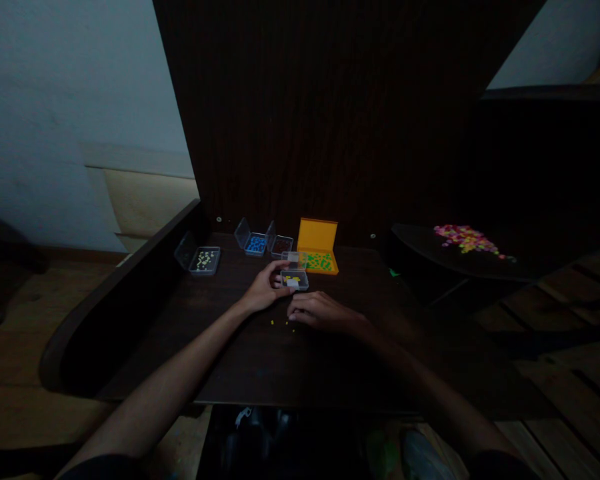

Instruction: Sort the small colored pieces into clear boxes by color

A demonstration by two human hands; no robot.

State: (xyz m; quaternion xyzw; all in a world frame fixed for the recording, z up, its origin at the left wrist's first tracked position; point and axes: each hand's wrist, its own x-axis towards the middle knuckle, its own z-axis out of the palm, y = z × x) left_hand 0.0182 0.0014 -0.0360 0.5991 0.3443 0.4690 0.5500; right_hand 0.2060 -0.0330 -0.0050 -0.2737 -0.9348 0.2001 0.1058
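A small clear box with a few yellow beads in it sits mid-table. My left hand curls around its left side, thumb and fingers touching the box. My right hand lies just below the box, fingers bent down onto the dark table beside some loose yellow beads. What its fingertips pinch is too small to make out.
Behind stand a clear box of pale beads, a box of blue beads, a box of dark beads and an orange case of green beads. A heap of pink and yellow beads lies on a shelf at right.
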